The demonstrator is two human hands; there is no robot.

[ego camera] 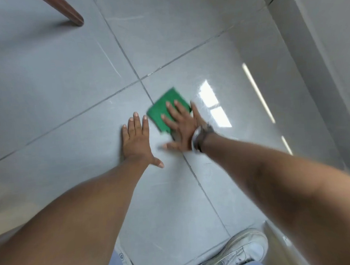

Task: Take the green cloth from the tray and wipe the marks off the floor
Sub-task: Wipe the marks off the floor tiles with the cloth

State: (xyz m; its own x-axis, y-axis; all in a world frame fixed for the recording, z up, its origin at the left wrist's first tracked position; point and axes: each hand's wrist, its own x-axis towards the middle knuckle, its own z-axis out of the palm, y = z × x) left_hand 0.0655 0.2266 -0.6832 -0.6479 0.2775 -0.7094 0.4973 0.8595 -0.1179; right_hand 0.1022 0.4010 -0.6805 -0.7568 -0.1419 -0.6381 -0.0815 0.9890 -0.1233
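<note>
Head view, looking down. The right hand (179, 130) lies flat and spread, fingers splayed wide, palm pressing down on the folded green rectangular cloth (164, 110); it grips nothing but pins the cloth against the floor. The hand is motion-blurred. A dark wristband with a pale watch face (199, 139) circles the right wrist. The left hand (136, 139) rests open and flat, fingers together and thumb out to the side, palm directly on the glossy grey tiled floor (54, 88), holding nothing. It sits just beside the cloth, on the cloth's left, not touching it.

The cloth lies partly under the right hand's fingers, its far corner projecting beyond the fingertips. It covers a dark grout line (124, 53) just on the near side of the crossing where four tiles meet. Bright window reflections (211, 101) lie on the tile to the cloth's right. Faint pale streaks (109, 58) show on the tile beyond the left hand. A dark brown wooden furniture leg (70, 12) meets the floor at the far left. Two white lace-up shoes (237, 253) stand at the near edge.
</note>
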